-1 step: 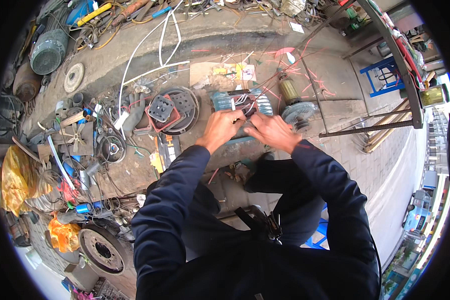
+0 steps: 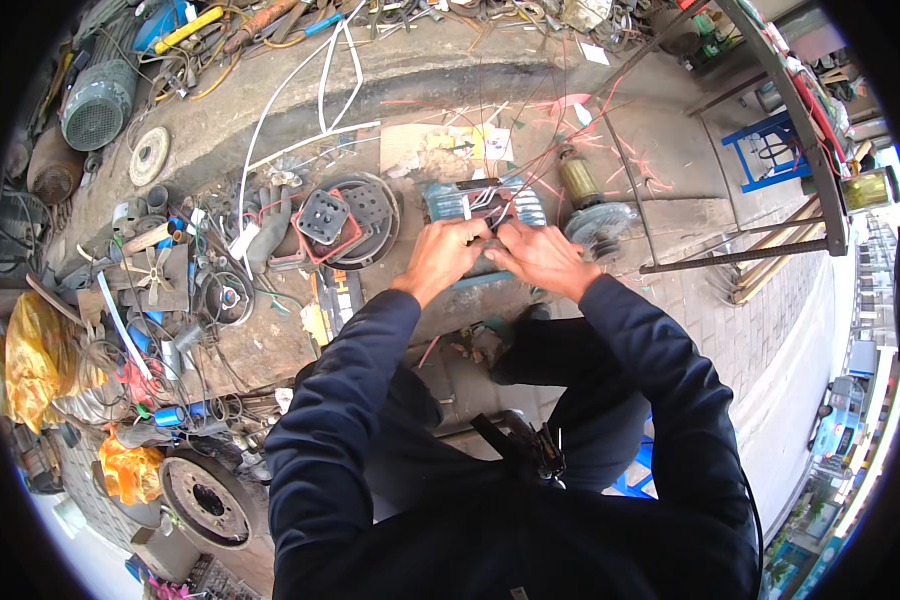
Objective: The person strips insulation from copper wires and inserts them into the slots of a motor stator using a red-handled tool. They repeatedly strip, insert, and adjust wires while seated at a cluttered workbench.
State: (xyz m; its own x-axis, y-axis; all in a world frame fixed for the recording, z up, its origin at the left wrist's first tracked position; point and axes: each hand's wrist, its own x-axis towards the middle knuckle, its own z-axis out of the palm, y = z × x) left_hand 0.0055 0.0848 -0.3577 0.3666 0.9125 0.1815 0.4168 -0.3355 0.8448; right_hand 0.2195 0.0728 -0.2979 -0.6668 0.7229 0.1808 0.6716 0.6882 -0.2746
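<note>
Motor housing (image 2: 529, 206), bluish, ribbed, rounded, slim white strips (image 2: 482, 198)

Left hand (image 2: 439, 262) and right hand (image 2: 544, 262) meet, fingers bent, at twelve o'clock over a finned teal motor housing (image 2: 529, 206); their grip is hidden. Grey electric motor (image 2: 98, 106) at ten, wheel rim (image 2: 189, 492) at eight, blue metal frame (image 2: 773, 182) at two.
</note>
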